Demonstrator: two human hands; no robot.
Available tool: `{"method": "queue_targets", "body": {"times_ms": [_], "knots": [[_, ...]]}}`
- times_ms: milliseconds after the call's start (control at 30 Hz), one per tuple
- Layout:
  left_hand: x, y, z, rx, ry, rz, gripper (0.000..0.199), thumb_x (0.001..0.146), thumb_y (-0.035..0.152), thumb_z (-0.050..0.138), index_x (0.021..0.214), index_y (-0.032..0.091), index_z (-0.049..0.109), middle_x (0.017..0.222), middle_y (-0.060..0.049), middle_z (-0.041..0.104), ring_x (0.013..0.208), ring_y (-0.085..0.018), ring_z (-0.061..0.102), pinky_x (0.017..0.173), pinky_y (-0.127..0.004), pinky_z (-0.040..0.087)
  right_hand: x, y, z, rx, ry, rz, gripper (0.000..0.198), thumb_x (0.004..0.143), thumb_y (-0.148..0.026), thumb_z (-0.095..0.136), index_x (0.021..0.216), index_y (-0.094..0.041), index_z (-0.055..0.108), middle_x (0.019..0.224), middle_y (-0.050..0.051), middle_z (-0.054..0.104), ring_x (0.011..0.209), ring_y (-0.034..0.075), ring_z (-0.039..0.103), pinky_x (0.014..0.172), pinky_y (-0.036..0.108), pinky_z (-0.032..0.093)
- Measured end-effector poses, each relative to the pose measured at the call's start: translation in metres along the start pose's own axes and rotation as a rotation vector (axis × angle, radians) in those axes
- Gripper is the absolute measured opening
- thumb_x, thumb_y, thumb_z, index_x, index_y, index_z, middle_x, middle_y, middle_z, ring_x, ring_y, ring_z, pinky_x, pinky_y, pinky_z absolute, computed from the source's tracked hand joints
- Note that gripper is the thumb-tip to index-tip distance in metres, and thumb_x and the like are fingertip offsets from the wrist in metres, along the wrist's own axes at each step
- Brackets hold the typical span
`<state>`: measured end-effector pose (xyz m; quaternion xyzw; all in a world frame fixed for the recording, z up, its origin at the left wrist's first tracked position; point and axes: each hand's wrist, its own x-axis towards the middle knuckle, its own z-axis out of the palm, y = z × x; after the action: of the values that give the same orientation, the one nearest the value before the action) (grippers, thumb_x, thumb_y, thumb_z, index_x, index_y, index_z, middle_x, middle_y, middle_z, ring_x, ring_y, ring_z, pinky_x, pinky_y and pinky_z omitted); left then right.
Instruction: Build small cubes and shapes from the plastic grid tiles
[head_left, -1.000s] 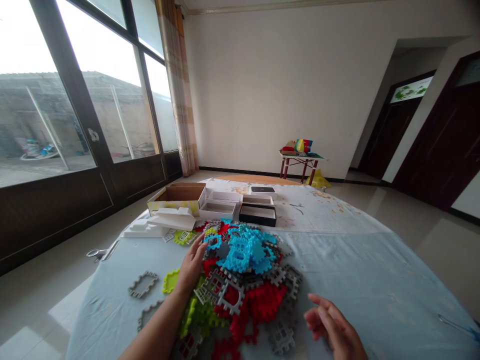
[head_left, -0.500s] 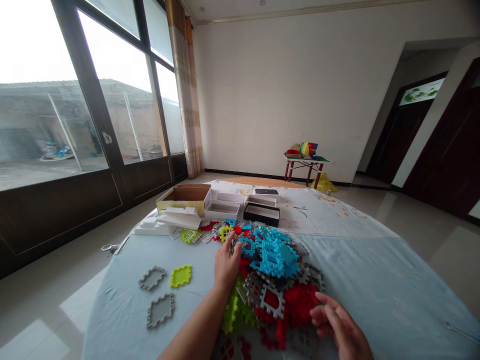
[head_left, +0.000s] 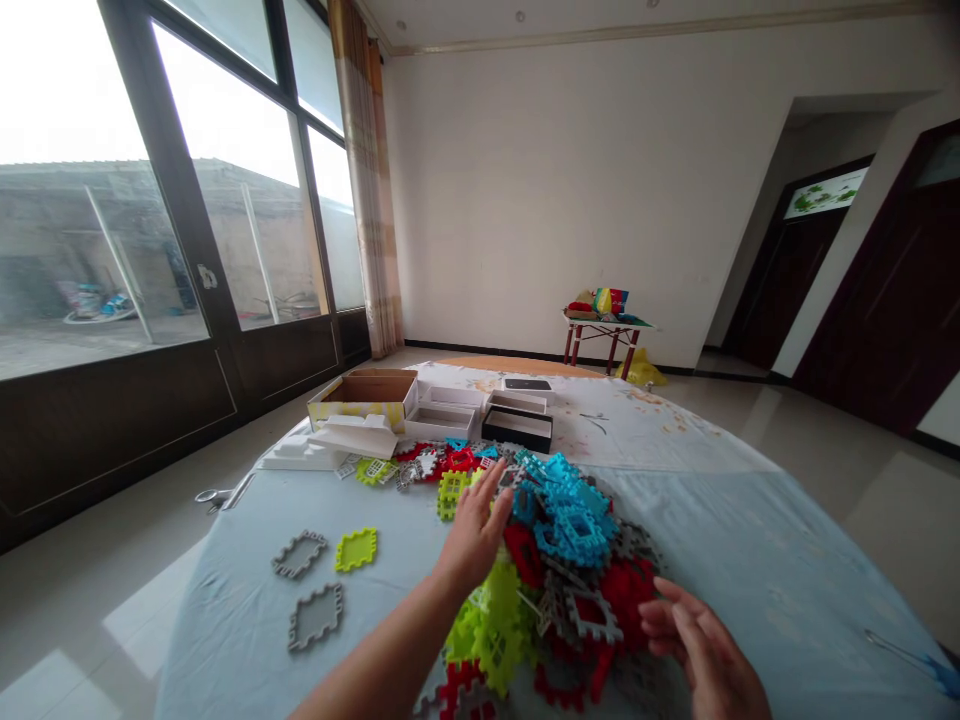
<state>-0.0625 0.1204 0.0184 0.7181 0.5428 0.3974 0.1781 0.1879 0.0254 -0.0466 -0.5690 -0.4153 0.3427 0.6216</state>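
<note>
A heap of toothed plastic building panels lies in front of me on the cloth. My left hand [head_left: 474, 525] is at the heap's left side with fingers stretched out, against the pieces and gripping none. Just right of it are blue panels [head_left: 577, 520] on top. Green panels [head_left: 495, 625] lie below the hand, and red panels [head_left: 626, 600] lie on the right. A grey frame panel [head_left: 596, 612] rests near the front. At the heap's right edge is my right hand [head_left: 701, 645], its fingers loosely bent and apart, with nothing visible in it.
Two grey frames [head_left: 315, 617] and a green panel [head_left: 356, 549] lie apart on the left of the tablecloth [head_left: 750, 560]. Behind the heap stand a cardboard box [head_left: 360, 412], white boxes [head_left: 442, 420] and a black box [head_left: 517, 428]. Scissors [head_left: 214, 496] lie at the left edge.
My left hand has moved right across the heap, and the blue and grey pieces have shifted right. More green panels show below it. My right hand has moved slightly right.
</note>
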Motion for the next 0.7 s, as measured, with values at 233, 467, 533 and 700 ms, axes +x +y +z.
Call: {"method": "queue_targets", "body": {"times_ms": [233,467,533,700], "knots": [[-0.040,-0.111,-0.115,0.443,0.106,-0.264,0.061,0.077,0.052,0.042,0.131,0.023,0.040,0.146,-0.010,0.028,0.137,-0.028,0.011,0.109,-0.053,0.001,-0.008,-0.028,-0.001,-0.062,-0.147,-0.015,0.050,0.072,-0.057,0.056,0.105,-0.019,0.061,0.095,0.009,0.069,0.084,0.023,0.065,0.071,0.027,0.055],[-0.062,-0.152,-0.107,0.594,-0.002,-0.496,0.064,0.080,0.053,0.031,0.134,0.019,0.034,0.145,-0.013,0.029,0.136,-0.030,0.017,0.108,-0.054,0.009,0.016,-0.043,0.026,-0.254,-0.357,-0.221,0.039,0.078,-0.048,0.054,0.105,-0.021,0.061,0.110,0.009,0.063,0.102,0.023,0.059,0.088,0.029,0.049],[-0.055,-0.139,-0.087,0.576,-0.055,-0.460,0.065,0.082,0.054,0.026,0.136,0.018,0.031,0.145,-0.013,0.029,0.136,-0.027,0.018,0.110,-0.049,0.010,0.031,-0.039,0.027,-0.292,-0.307,-0.271,0.038,0.079,-0.047,0.053,0.105,-0.021,0.060,0.110,0.009,0.063,0.102,0.022,0.059,0.089,0.031,0.048],[-0.037,-0.100,-0.031,0.477,-0.180,-0.344,0.069,0.083,0.060,0.021,0.138,0.018,0.026,0.147,-0.012,0.025,0.137,-0.025,0.014,0.110,-0.047,0.014,0.055,-0.017,0.016,-0.298,-0.184,-0.292,0.038,0.078,-0.048,0.054,0.104,-0.021,0.059,0.108,0.008,0.064,0.100,0.022,0.060,0.088,0.030,0.048]]}}
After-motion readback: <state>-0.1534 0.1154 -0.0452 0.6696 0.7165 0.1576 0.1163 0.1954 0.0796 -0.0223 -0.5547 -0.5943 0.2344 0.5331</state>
